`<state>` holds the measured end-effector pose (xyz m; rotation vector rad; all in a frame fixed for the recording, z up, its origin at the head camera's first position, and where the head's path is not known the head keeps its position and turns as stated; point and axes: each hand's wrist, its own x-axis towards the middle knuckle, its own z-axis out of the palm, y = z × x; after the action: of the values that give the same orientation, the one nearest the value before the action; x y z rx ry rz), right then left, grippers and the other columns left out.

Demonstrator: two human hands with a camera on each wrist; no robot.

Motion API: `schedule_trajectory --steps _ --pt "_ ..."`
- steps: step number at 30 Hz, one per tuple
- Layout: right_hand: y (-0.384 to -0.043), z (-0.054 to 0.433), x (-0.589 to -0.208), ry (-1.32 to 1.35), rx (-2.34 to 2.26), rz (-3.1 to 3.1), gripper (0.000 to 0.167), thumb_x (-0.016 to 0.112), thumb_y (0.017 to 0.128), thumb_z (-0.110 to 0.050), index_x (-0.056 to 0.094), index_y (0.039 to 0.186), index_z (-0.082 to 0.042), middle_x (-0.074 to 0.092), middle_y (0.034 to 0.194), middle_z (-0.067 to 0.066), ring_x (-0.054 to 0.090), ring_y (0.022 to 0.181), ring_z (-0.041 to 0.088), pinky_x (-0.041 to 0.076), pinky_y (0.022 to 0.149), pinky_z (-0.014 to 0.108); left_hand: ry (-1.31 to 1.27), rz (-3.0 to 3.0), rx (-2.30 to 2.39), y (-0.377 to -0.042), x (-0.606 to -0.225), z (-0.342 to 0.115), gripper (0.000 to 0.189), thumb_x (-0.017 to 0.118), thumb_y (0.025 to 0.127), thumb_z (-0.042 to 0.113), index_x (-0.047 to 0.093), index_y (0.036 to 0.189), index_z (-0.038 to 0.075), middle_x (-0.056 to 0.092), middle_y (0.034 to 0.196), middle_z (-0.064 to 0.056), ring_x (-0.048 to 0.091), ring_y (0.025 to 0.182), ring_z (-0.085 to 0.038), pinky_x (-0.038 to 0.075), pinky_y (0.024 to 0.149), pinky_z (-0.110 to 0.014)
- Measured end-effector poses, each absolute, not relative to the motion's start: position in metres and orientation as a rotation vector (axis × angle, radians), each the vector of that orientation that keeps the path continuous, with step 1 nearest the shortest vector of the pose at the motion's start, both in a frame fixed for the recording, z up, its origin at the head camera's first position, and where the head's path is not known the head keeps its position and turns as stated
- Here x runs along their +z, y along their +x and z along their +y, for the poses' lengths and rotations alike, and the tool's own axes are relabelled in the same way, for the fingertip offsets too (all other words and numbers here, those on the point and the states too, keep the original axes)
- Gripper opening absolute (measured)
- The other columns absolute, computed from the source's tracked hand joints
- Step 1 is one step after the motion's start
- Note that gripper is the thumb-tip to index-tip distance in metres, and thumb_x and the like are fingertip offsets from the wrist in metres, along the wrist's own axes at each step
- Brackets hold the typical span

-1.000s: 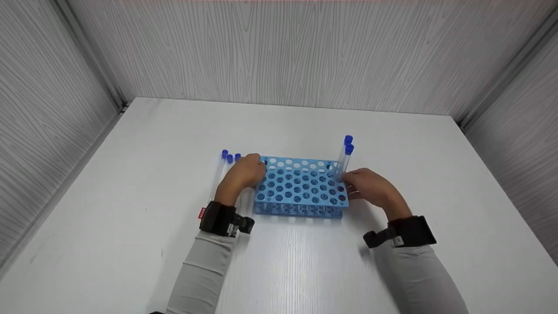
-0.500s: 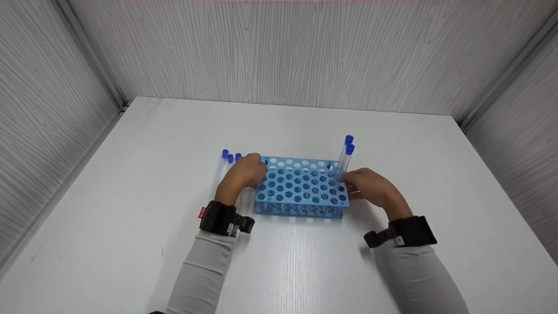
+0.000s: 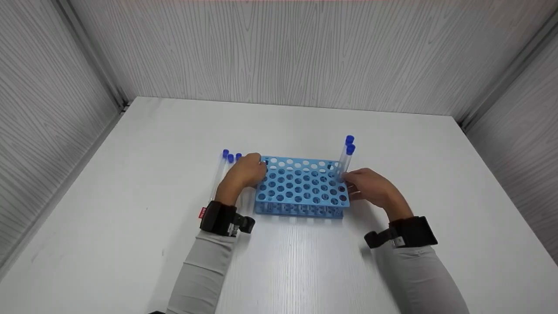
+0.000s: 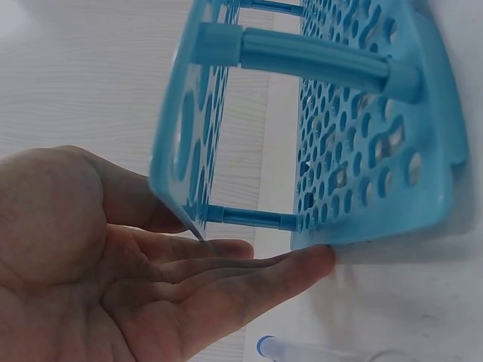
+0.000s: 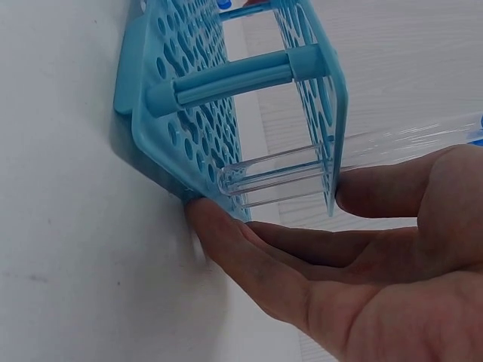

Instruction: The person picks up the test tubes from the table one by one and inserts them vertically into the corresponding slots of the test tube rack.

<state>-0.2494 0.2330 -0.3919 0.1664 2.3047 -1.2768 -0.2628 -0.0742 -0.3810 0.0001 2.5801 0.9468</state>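
A light-blue test tube rack (image 3: 301, 203) with rows of round holes stands on the white table between both hands. My left hand (image 3: 247, 169) holds its left end; in the left wrist view the thumb meets the upper plate and the fingers reach along the side to the base. At the opposite end my right hand (image 3: 369, 185) grips the rack, thumb against the upper plate, a fingertip down at the base. Clear test tubes (image 3: 347, 161) with blue caps stand in the far right corner holes, close by the right thumb.
More blue-capped tubes (image 3: 219, 172) lie on the table left of the rack, partly hidden under the left hand and forearm. One tube (image 4: 302, 352) shows at the bottom of the left wrist view. Grey wood-grain panels (image 3: 279, 52) enclose the table at the back and sides.
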Motion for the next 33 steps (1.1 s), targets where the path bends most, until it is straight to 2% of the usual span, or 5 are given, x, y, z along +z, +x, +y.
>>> schedule_trajectory --steps 8,15,23,28,33 --pt "-0.250 0.232 -0.391 0.176 -1.279 2.300 0.051 0.042 0.107 -0.029 0.049 0.142 0.007 0.059 0.126 0.019 0.060 0.112 0.026 0.052 0.102 0.039 -0.013 2.577 0.956 -0.262 -0.380 -0.075 0.052 0.031 0.109 0.025 0.036 0.154 0.000 0.051 0.145 -0.018 0.052 0.123 -0.031 0.044 0.103 -0.044" --pt "-0.250 0.233 -0.391 0.159 -1.270 2.303 0.050 0.042 0.107 -0.029 0.050 0.141 0.008 0.061 0.124 0.018 0.061 0.111 0.026 0.053 0.101 0.039 0.013 2.607 0.960 -0.261 -0.379 -0.078 0.054 0.034 0.108 0.027 0.035 0.155 0.001 0.044 0.155 -0.019 0.049 0.134 -0.033 0.040 0.114 -0.047" --pt "-0.251 0.233 -0.392 0.184 -1.277 2.298 0.049 0.044 0.106 -0.027 0.050 0.141 0.007 0.060 0.123 0.018 0.061 0.110 0.025 0.053 0.101 0.038 0.043 2.609 1.041 -0.257 -0.373 -0.085 0.054 0.035 0.108 0.028 0.034 0.156 0.003 0.056 0.142 -0.018 0.068 0.101 -0.028 0.051 0.090 -0.042" --pt "-0.251 0.233 -0.392 0.166 -1.274 2.304 0.048 0.044 0.106 -0.027 0.052 0.139 0.007 0.061 0.123 0.018 0.061 0.109 0.025 0.054 0.100 0.038 0.017 2.624 1.158 -0.255 -0.369 -0.092 0.052 0.037 0.109 0.026 0.036 0.155 0.003 0.061 0.132 -0.020 0.070 0.104 -0.031 0.056 0.089 -0.041" --pt "-0.250 0.234 -0.393 0.152 -1.275 2.305 0.047 0.043 0.107 -0.027 0.052 0.139 0.007 0.060 0.123 0.018 0.060 0.110 0.025 0.053 0.101 0.039 -0.019 2.657 1.273 -0.256 -0.366 -0.100 0.046 0.039 0.108 0.022 0.046 0.149 0.001 0.070 0.116 -0.020 0.072 0.102 -0.032 0.059 0.082 -0.038"
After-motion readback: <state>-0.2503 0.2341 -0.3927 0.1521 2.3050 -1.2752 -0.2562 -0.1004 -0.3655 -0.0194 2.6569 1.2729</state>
